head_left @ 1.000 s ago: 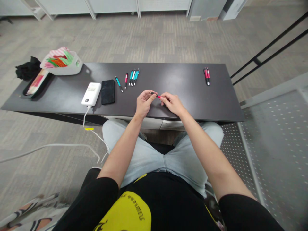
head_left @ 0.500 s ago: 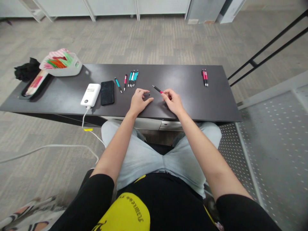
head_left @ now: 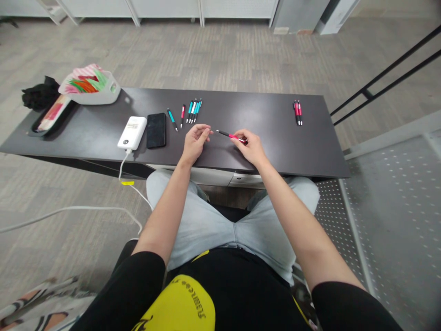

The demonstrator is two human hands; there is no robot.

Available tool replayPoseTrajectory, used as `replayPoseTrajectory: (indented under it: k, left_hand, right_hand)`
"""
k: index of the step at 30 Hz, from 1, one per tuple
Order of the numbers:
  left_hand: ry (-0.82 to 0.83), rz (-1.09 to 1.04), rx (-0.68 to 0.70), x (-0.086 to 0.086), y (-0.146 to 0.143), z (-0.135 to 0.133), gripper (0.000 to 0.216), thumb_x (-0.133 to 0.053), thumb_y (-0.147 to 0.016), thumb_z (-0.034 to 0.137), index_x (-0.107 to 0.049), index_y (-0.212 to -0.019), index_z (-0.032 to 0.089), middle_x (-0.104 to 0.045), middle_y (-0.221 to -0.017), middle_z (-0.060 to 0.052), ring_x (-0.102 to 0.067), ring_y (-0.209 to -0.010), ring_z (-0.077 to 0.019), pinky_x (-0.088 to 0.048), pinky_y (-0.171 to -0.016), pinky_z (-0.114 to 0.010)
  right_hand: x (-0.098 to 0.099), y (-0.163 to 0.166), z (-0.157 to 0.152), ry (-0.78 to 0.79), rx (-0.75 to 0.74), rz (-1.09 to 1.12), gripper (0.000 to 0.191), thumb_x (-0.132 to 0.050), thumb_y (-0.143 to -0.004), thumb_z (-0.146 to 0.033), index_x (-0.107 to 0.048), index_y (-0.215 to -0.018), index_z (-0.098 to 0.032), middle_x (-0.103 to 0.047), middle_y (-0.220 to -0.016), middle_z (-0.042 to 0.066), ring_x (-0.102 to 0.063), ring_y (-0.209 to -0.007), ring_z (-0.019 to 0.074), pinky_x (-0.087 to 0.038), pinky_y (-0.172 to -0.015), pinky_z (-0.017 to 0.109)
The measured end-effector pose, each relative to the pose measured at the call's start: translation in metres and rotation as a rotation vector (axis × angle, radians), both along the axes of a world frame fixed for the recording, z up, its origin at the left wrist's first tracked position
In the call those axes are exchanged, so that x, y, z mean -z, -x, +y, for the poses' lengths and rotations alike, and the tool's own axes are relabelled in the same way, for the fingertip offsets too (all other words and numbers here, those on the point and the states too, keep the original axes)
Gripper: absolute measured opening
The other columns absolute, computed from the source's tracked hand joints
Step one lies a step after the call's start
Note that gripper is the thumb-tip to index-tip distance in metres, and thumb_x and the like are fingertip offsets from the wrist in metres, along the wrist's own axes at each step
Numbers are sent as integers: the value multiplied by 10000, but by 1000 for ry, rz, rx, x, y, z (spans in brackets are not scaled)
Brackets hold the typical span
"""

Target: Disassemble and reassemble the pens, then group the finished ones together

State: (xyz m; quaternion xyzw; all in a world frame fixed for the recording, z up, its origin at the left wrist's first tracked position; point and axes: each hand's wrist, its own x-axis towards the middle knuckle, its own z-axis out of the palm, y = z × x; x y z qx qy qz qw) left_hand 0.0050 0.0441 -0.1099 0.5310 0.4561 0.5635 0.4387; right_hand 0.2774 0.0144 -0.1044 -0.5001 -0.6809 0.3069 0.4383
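Note:
My right hand (head_left: 251, 146) is closed on a red pen (head_left: 237, 137) with a black grip, held just above the table. The pen's silver tip points left, toward my left hand (head_left: 195, 143). That hand has its thumb and fingers pinched together a short gap from the tip; whatever they hold is too small to make out. Beyond it lie several teal and white pens (head_left: 194, 111) side by side. A single red pen (head_left: 182, 116) and a teal pen (head_left: 172, 119) rest left of that group. Two more red pens (head_left: 297, 113) lie together at the table's right.
On the dark table (head_left: 262, 115), a black phone (head_left: 156, 130) lies beside a white power bank (head_left: 132, 133) with a cable. Farther left are a white basket (head_left: 99, 97) of colourful items, a black tray (head_left: 51, 131) and a black bundle (head_left: 40, 93). A perforated panel (head_left: 396, 197) stands at right.
The thumb and fingers of my left hand have closed from a spread pose. The red pen in my right hand has turned flatter, its tip nearer my left fingers. The view has shifted slightly.

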Motion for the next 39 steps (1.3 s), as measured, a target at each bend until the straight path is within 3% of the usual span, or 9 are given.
replayPoseTrajectory:
  k: [8,14,25,29,32,36,39]
  left_hand:
    - [-8,-32,90,2,-4,-7,532,-1103,-996,717,-806,-1045,279,-887,-1044,-86,-872,-1026,-275,-704,-839,-373]
    - [-65,23,170,5,-2,-8,575,-1079,-977,775,-845,-1066,257,-874,-1034,-65,-784,-867,-210,-673,-815,-349]
    - [19,144,146,-7,-4,-15,351,-1049,-1020,522,-819,-1054,259,-821,-945,-30,-754,-858,-216,-640,-836,-348]
    - [28,165,138,-11,-4,-16,288,-1033,-1019,456,-826,-1046,257,-804,-912,-20,-730,-823,-209,-613,-810,-341]
    - [27,169,135,-10,-3,-16,277,-1029,-1019,450,-831,-1037,259,-812,-915,-24,-727,-821,-210,-615,-814,-342]
    - [18,182,145,-7,-3,-15,318,-1035,-1006,505,-832,-1040,263,-829,-939,-33,-727,-835,-217,-613,-823,-349]
    - [1,182,148,-7,-3,-14,329,-1030,-996,518,-830,-1042,261,-827,-933,-33,-717,-825,-214,-603,-816,-347]
  right_hand:
    - [0,-2,-3,-34,-44,-57,266,-924,-1133,-558,-832,-1091,-311,-862,-1079,71,-706,-928,305,-625,-959,463]
    - [1,-2,-2,-50,-50,-88,266,-915,-1155,-559,-832,-1094,-314,-860,-1095,79,-740,-972,327,-639,-1001,485]
    - [-17,5,-6,7,-10,-63,435,-876,-1178,-666,-847,-917,-319,-852,-1010,107,-737,-1025,363,-646,-1078,534]
    - [-23,6,-11,43,-6,-46,350,-971,-1103,-639,-872,-999,-320,-879,-1016,82,-744,-990,342,-650,-1035,500]
    - [-23,5,-11,61,-21,-46,345,-998,-1076,-636,-869,-1027,-320,-884,-1004,63,-744,-951,325,-641,-992,476]
    - [-20,5,-9,82,-55,-80,452,-812,-1210,-645,-823,-907,-310,-815,-867,64,-745,-925,326,-609,-965,462]
    - [-18,5,-8,81,-33,-77,345,-892,-1159,-598,-827,-981,-309,-795,-860,29,-712,-864,292,-587,-920,431]
